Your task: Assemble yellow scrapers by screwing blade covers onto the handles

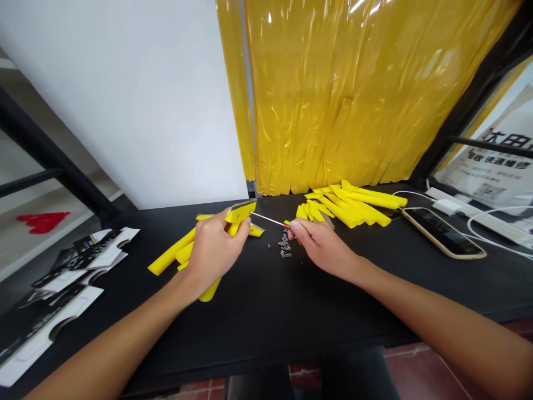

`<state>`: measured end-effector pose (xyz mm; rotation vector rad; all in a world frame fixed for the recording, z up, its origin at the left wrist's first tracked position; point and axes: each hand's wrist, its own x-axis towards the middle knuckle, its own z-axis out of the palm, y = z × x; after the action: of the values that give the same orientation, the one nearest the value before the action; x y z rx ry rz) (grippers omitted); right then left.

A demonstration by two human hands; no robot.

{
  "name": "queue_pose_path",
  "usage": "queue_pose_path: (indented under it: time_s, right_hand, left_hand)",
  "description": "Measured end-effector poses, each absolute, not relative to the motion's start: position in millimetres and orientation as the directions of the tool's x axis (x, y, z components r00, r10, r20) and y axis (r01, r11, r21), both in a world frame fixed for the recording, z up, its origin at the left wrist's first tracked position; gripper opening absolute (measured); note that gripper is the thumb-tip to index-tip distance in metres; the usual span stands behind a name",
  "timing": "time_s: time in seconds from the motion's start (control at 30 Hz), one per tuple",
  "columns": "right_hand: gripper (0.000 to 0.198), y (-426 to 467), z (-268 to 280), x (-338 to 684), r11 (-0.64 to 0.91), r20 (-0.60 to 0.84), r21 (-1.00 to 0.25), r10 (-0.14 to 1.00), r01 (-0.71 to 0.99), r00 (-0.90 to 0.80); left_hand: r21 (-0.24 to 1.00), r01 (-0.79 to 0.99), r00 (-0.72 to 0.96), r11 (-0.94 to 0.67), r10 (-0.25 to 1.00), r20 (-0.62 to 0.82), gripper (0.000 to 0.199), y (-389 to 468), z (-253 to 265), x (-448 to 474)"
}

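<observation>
My left hand point(214, 241) is closed around a yellow plastic piece point(240, 212) with a long handle and a flat, shiny-edged head; its exact kind is unclear. Between the fingers of my right hand point(318, 240) is a thin screwdriver point(268, 218), whose metal shaft points left. The shaft's tip meets the head of the yellow piece, or lies just in front of it. Small metal nuts point(285, 245) lie in a loose heap beside my right fingers. More yellow pieces point(171, 253) lie under and left of my left hand, partly covered by it.
A pile of yellow handles point(353, 204) lies at the back right, by a phone point(443, 232) and white cables with a power strip point(478, 215). Printed card sleeves point(54, 328) are stacked at the left. Yellow plastic film point(333, 100) and a white panel point(137, 100) stand behind the black table point(266, 322).
</observation>
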<state>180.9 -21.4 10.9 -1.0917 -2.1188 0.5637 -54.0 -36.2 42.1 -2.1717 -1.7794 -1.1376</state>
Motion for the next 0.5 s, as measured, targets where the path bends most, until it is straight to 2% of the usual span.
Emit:
queue_pose_path:
  time_s: [0.07, 0.23, 0.3, 0.4, 0.5]
  right_hand:
    - [0.042, -22.4, 10.7, 180.1, 0.530, 0.340, -0.682, 0.840, 0.504, -0.423]
    - [0.026, -22.4, 10.3, 180.3, 0.472, 0.357, -0.740, 0.879, 0.479, -0.316]
    - [0.030, -19.1, 9.1, 180.9, 0.487, 0.369, -0.749, 0.870, 0.450, -0.328]
    - [0.044, -14.5, 7.1, 181.0, 0.478, 0.342, -0.784, 0.866, 0.397, -0.366]
    - [0.037, -16.1, 7.4, 180.0, 0.459, 0.330, -0.798, 0.875, 0.390, -0.354]
  left_hand:
    - [0.362, 0.878, 0.031, -0.313, 0.793, 0.609, 0.026, -36.5, 41.9, -54.1]
    - [0.389, 0.847, 0.060, -0.363, 0.791, 0.609, 0.023, -38.9, 42.2, -51.8]
    - [0.426, 0.830, 0.040, -0.360, 0.800, 0.599, 0.030, -39.9, 42.5, -50.5]
    - [0.468, 0.817, -0.013, -0.336, 0.801, 0.599, 0.052, -41.7, 43.0, -48.8]
    - [0.480, 0.800, -0.023, -0.359, 0.782, 0.623, 0.065, -44.6, 43.6, -48.2]
